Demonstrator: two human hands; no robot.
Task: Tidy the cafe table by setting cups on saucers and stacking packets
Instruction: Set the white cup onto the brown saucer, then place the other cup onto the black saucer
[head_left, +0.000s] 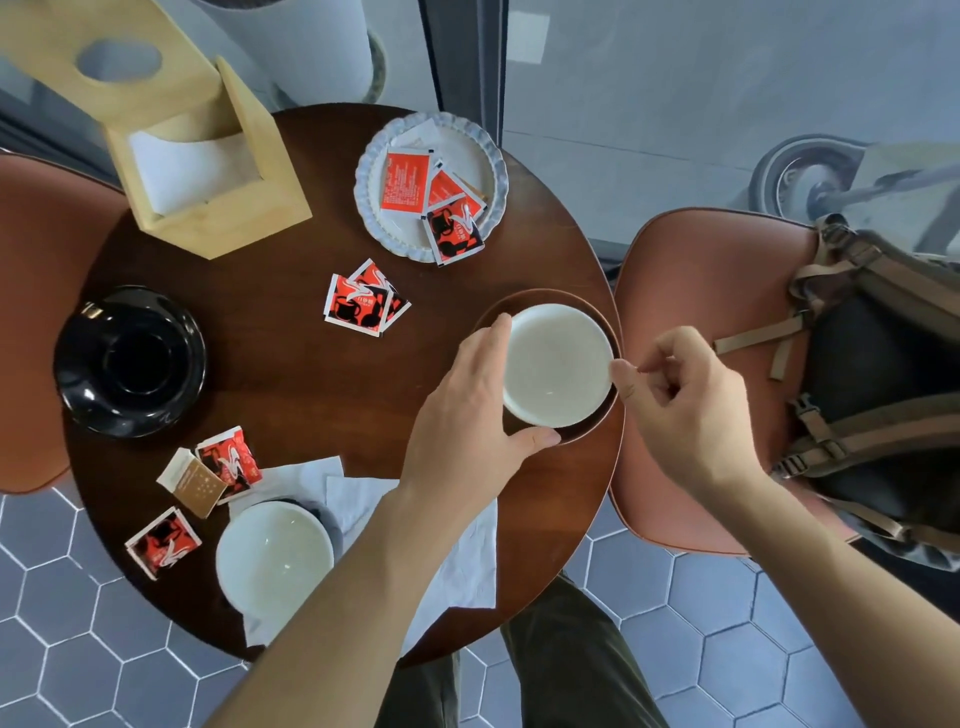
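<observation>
A white cup stands on a brown wooden saucer at the right edge of the round table. My left hand wraps the cup's left side, index finger at the rim, thumb on the saucer's near edge. My right hand pinches the cup's handle on its right side. A second white cup sits near me on white napkins. A black cup on a black saucer is at the left. Red packets lie in the middle, near left, and on a blue-rimmed plate.
A wooden napkin holder stands at the table's far left. Brown chairs flank the table; the right chair carries a backpack. Hexagon floor tiles lie below, and a glass wall stands behind the table.
</observation>
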